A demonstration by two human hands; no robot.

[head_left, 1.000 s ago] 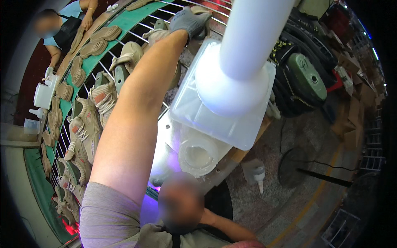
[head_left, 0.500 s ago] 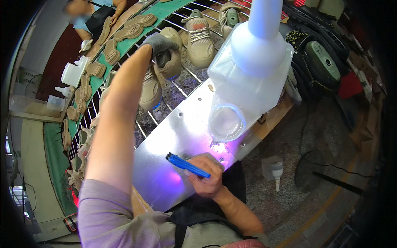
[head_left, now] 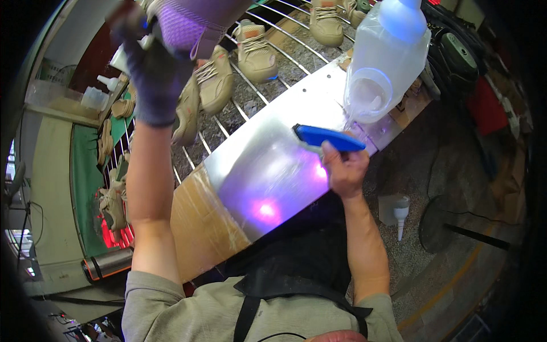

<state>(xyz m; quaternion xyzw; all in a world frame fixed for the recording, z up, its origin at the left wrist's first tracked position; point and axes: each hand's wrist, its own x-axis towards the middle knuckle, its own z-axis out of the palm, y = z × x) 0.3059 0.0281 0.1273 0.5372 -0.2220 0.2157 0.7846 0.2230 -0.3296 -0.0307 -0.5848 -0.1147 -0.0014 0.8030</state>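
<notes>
My left hand (head_left: 156, 82), in a dark grey knit glove, is raised close to the camera at the upper left. It grips a shoe (head_left: 191, 23) with a mesh upper and a pull loop at the heel; part of the shoe is cut off by the top edge. My bare right hand (head_left: 345, 168) is closed around a flat blue brush (head_left: 327, 138). Its dark tip points left, over the shiny metal plate (head_left: 268, 165). Beyond the brush stands a translucent plastic bottle (head_left: 393, 48) with a round opening near its base.
Beige laced shoes (head_left: 256, 54) sit on a rack of metal rods (head_left: 242, 111) beyond the plate. Brown cardboard (head_left: 202, 219) covers the plate's left end. A white nozzle bottle (head_left: 400, 214) is at the right. Dark green shoe-shaped forms (head_left: 456, 51) lie at the far right.
My left hand has lifted a shoe off the rack and brought it up and left, close to the camera. My right hand has moved right and away from me with the brush.
</notes>
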